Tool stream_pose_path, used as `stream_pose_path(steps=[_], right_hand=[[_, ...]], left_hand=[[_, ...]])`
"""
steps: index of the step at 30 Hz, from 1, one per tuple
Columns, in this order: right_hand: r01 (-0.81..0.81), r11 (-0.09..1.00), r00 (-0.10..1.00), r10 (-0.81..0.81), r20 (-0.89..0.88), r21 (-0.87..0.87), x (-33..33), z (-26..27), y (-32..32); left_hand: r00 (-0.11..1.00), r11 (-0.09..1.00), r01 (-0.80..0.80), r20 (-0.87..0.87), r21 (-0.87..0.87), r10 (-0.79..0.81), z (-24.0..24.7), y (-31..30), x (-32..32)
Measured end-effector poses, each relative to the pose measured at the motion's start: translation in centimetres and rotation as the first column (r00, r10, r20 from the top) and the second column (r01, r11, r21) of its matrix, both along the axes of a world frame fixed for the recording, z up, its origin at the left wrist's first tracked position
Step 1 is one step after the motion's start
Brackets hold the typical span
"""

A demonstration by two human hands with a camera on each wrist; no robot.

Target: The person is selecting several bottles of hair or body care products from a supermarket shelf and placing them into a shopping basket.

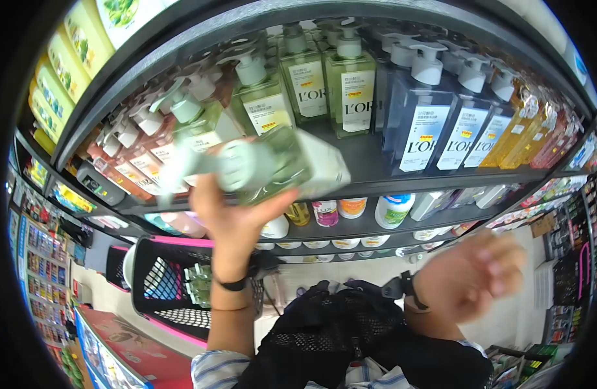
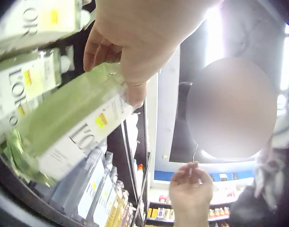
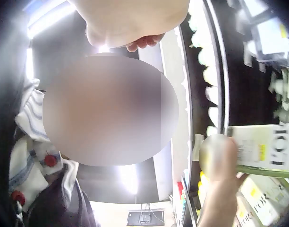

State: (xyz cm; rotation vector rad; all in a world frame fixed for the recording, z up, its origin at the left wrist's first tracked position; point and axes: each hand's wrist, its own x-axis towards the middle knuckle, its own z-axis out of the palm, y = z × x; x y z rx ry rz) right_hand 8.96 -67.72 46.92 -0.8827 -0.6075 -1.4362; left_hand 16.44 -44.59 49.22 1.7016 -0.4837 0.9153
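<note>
My left hand (image 1: 228, 211) grips a green pump bottle (image 1: 288, 162) near its neck, in front of the upper shelf. It lies tilted over, pump end toward the left and base toward the right. In the left wrist view the thumb and fingers hold the top of this bottle (image 2: 64, 118), whose white label faces the camera. Similar green pump bottles (image 1: 350, 84) stand upright on the shelf just behind. Off to the right, away from the shelf, my right hand (image 1: 470, 275) hovers with loosely curled fingers and holds nothing.
Blue pump bottles (image 1: 425, 117) stand right of the green ones, amber bottles (image 1: 515, 133) beyond them, pink ones (image 1: 143, 146) at the left. The shelf edge (image 1: 376, 185) runs below; a lower shelf holds white and coloured bottles. A black basket (image 1: 175, 249) with pink trim sits lower left, green bottles inside.
</note>
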Motion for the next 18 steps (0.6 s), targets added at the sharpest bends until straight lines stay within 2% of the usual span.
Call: stream_pose_path(steps=[1, 2, 4, 5, 7, 8, 10, 12, 14, 16, 18], right_hand=[[-0.002, 0.998, 0.993, -0.004, -0.117, -0.055, 0.8, -0.4, 0.3], [-0.105, 0.988, 0.977, 0.081, -0.197, -0.114, 1.7, -1.0, 0.4], [-0.234, 0.960, 0.921, 0.168, -0.352, -0.152, 3.4, -1.9, 1.5], [-0.282, 0.946, 0.904, 0.207, -0.374, -0.157, 4.0, -2.5, 2.0], [-0.472, 0.863, 0.768, 0.304, -0.564, -0.178, 5.0, -4.2, 2.6], [-0.549, 0.813, 0.725, 0.349, -0.593, -0.192, 5.6, -5.0, 3.0], [-0.627, 0.748, 0.621, 0.310, -0.720, -0.218, 6.1, -6.8, 3.6], [-0.696, 0.685, 0.530, 0.289, -0.797, -0.215, 6.7, -8.6, 4.3], [-0.741, 0.640, 0.446, 0.240, -0.862, -0.205, 7.4, -10.0, 5.0], [-0.776, 0.605, 0.388, 0.234, -0.892, -0.178, 7.8, -10.6, 6.3], [-0.813, 0.568, 0.297, 0.218, -0.930, -0.127, 8.5, -11.0, 7.4]], left_hand=[[1.000, 0.999, -0.018, -0.016, -0.030, 0.017, -0.4, 2.0, -1.1], [0.993, 0.986, 0.021, -0.115, -0.164, -0.040, 0.2, 3.1, -2.8], [0.985, 0.985, -0.033, -0.175, -0.168, 0.004, 0.4, 6.2, -5.6], [0.977, 0.984, -0.078, -0.208, -0.159, 0.044, 0.3, 7.9, -7.1], [0.934, 0.966, -0.236, -0.299, -0.104, 0.195, -0.2, 11.1, -10.3], [0.899, 0.947, -0.304, -0.361, -0.104, 0.248, -0.5, 12.2, -11.9], [0.819, 0.904, -0.427, -0.411, 0.030, 0.401, -2.2, 15.9, -13.9], [0.667, 0.772, -0.585, -0.394, 0.248, 0.632, -4.6, 19.8, -15.3], [0.304, 0.443, -0.696, -0.328, 0.564, 0.895, -7.9, 23.7, -16.4], [0.181, 0.303, -0.711, -0.251, 0.635, 0.951, -11.8, 27.7, -16.3], [0.060, 0.222, -0.663, -0.245, 0.715, 0.968, -14.5, 30.6, -15.8]])
